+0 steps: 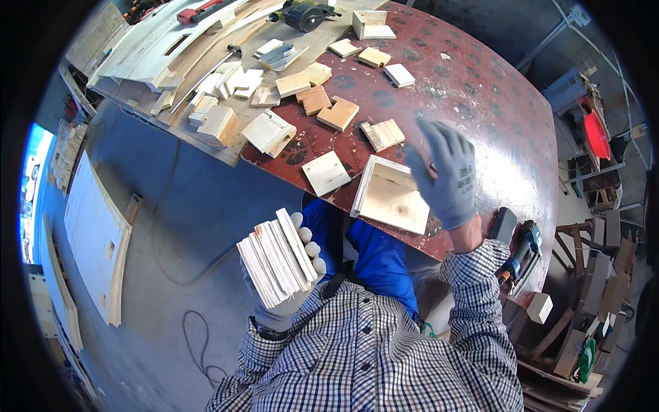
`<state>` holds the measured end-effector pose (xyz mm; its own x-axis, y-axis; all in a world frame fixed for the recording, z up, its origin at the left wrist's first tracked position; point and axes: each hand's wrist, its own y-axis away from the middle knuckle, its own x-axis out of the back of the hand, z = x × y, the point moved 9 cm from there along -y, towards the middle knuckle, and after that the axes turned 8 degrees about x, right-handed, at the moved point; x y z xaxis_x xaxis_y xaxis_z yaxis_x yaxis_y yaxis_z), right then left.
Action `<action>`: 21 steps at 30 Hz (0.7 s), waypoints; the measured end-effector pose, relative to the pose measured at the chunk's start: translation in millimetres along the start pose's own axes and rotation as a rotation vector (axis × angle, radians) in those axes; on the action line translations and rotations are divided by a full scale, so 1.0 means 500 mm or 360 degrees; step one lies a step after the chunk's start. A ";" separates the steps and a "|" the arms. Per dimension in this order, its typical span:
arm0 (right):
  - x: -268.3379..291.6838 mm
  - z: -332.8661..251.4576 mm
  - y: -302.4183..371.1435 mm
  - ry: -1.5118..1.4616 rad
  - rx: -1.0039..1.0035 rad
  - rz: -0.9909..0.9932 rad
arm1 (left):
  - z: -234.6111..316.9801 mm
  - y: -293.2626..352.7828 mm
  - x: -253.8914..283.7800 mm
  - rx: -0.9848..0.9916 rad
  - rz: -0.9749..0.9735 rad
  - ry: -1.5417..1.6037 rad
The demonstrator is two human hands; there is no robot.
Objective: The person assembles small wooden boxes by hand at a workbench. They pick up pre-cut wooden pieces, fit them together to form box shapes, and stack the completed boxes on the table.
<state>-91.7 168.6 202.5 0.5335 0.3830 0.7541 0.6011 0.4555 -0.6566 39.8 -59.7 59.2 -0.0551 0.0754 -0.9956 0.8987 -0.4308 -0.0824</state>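
My left hand (pixel 278 317), in a grey glove, is closed round a stack of thin wooden pieces (pixel 273 264) and holds it over the floor beside the table edge. The pieces lie face to face, their pale layered edges showing. My right hand (pixel 452 184), also gloved in grey, is raised over the table with its fingers stretched out and nothing in them. Just left of it and partly behind it, a shallow wooden box (pixel 395 196) lies on the table's near edge, with raised strips along its sides. A square wooden piece (pixel 326 173) lies left of the box.
Many small wooden blocks (pixel 338 114) are scattered over the red table (pixel 473 110). A black and yellow power tool (pixel 304 14) lies at the back, and a black tool (pixel 524 248) on the right edge. Large boards (pixel 99 237) stand at the left; a cable (pixel 199 350) runs along the floor.
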 end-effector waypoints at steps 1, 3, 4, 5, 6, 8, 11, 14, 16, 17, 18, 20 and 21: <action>-0.026 -0.074 -0.028 -0.0184 0.0128 -0.0222 | 0.000 0.000 -0.003 0.0001 -0.0010 0.0003; -0.124 -0.169 -0.036 -0.0067 0.0271 -0.0568 | -0.007 -0.009 -0.012 0.0027 -0.0038 0.0001; -0.206 -0.201 -0.042 0.0127 0.0266 -0.1159 | -0.004 -0.004 -0.019 0.0018 -0.0040 -0.0020; -0.257 -0.224 -0.040 0.0285 0.0278 -0.1476 | -0.002 -0.003 -0.020 0.0009 -0.0050 -0.0034; -0.320 -0.244 -0.035 0.0344 0.0327 -0.1613 | 0.003 0.003 -0.016 -0.0003 -0.0043 -0.0052; -0.400 -0.250 -0.029 0.0278 0.0167 -0.2193 | 0.004 0.006 -0.032 -0.0010 -0.0073 -0.0074; -0.582 -0.187 0.083 0.0338 0.0012 -0.2537 | 0.003 0.007 -0.052 0.0033 -0.0080 -0.0055; -0.617 -0.231 0.084 0.0400 -0.0120 -0.2220 | 0.024 0.039 -0.050 -0.0067 -0.0116 -0.0052; -0.572 -0.265 0.067 0.0275 -0.0058 -0.2239 | 0.028 0.047 -0.046 -0.0077 -0.0141 -0.0056; -0.564 -0.272 0.064 0.0232 -0.0032 -0.2316 | 0.027 0.045 -0.041 -0.0092 -0.0124 -0.0087; -0.555 -0.279 0.062 0.0187 -0.0007 -0.2392 | 0.026 0.046 -0.036 -0.0098 -0.0112 -0.0080; -0.543 -0.283 0.044 0.0107 0.0051 -0.2352 | 0.026 0.041 -0.026 -0.0101 -0.0094 -0.0064; -0.540 -0.280 0.039 0.0087 0.0104 -0.2319 | 0.023 0.032 -0.026 -0.0089 -0.0117 -0.0069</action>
<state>-140.9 -38.3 -15.7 -0.4894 -0.4697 0.7347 0.5912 0.4406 0.6755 49.7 -77.6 70.4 -0.1393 0.0653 -0.9881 0.9144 -0.3746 -0.1537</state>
